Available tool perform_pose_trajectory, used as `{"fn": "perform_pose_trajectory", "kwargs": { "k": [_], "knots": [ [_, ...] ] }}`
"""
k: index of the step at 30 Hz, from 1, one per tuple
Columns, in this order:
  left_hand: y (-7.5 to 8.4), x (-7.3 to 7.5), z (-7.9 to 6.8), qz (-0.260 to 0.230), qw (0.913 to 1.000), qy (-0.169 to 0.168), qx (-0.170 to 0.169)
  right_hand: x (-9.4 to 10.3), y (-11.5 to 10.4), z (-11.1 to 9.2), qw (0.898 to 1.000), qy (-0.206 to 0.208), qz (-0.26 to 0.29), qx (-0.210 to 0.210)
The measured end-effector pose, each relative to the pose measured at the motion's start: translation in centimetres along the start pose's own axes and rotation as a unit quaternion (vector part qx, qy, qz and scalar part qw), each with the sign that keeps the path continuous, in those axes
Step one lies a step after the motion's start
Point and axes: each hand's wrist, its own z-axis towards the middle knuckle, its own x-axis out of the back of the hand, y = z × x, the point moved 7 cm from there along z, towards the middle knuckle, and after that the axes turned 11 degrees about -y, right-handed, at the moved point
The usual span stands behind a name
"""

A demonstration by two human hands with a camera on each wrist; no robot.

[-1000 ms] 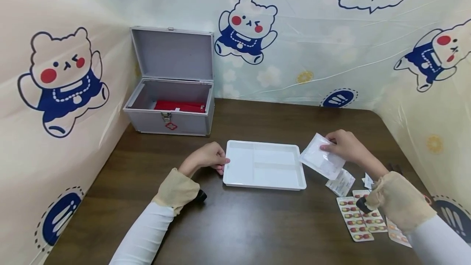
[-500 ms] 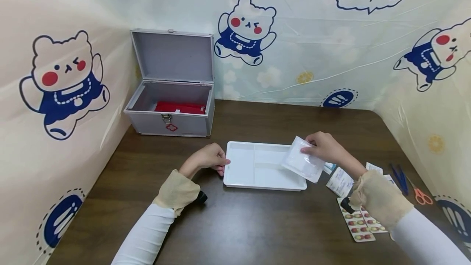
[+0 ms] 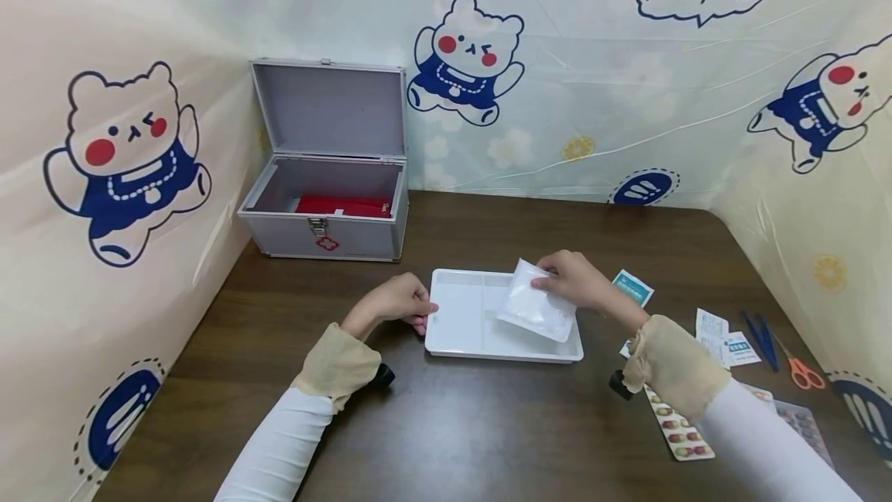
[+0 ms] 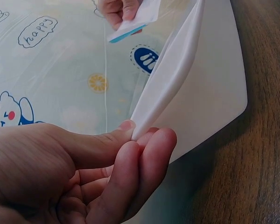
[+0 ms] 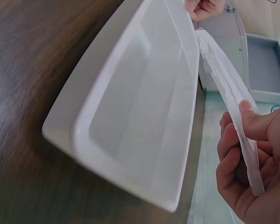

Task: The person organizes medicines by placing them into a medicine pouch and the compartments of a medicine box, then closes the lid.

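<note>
A white divided tray point(image 3: 456, 324) lies on the table, and my left hand point(image 3: 397, 299) pinches its left rim between thumb and fingers. The left wrist view shows that grip close up, with the thumb on top of the rim point(image 4: 165, 84). My right hand point(image 3: 573, 279) holds a flat white square packet point(image 3: 535, 310) by its upper right part. This packet hangs tilted over the tray's right-hand compartments, hiding part of them. In the right wrist view the packet point(image 5: 226, 77) is seen edge-on, apart from the tray point(image 5: 140, 102), whose visible compartments hold nothing.
An open silver case point(image 3: 327, 231) with a red pouch point(image 3: 344, 206) inside stands at the back left. On the right lie a blue-and-white packet point(image 3: 634, 287), small paper packets point(image 3: 712, 331), blue tweezers point(image 3: 763, 339), orange-handled scissors point(image 3: 804, 373) and blister packs point(image 3: 679, 428).
My right hand has carried the white packet leftward, from beside the tray's right end to over its right compartments. The left hand has kept its grip on the tray rim.
</note>
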Motion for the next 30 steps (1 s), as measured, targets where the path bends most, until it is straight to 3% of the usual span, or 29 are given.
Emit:
{"fn": "perform_pose_trajectory", "kwargs": {
  "k": [20, 26, 30],
  "knots": [
    [-0.1, -0.1, 0.1, 0.005, 1.0000, -0.004, 0.007, -4.0, -3.7, 5.1, 0.999, -0.030, 0.009, 0.030],
    [-0.3, 0.0, 0.3, 0.000, 0.9997, -0.023, 0.003, -5.1, -5.5, 6.5, 0.998, -0.036, -0.003, 0.060],
    [-0.2, 0.0, 0.3, 0.000, 0.9989, -0.042, -0.018, -5.9, -6.3, 7.4, 0.996, -0.038, -0.018, 0.073]
  ]
}}
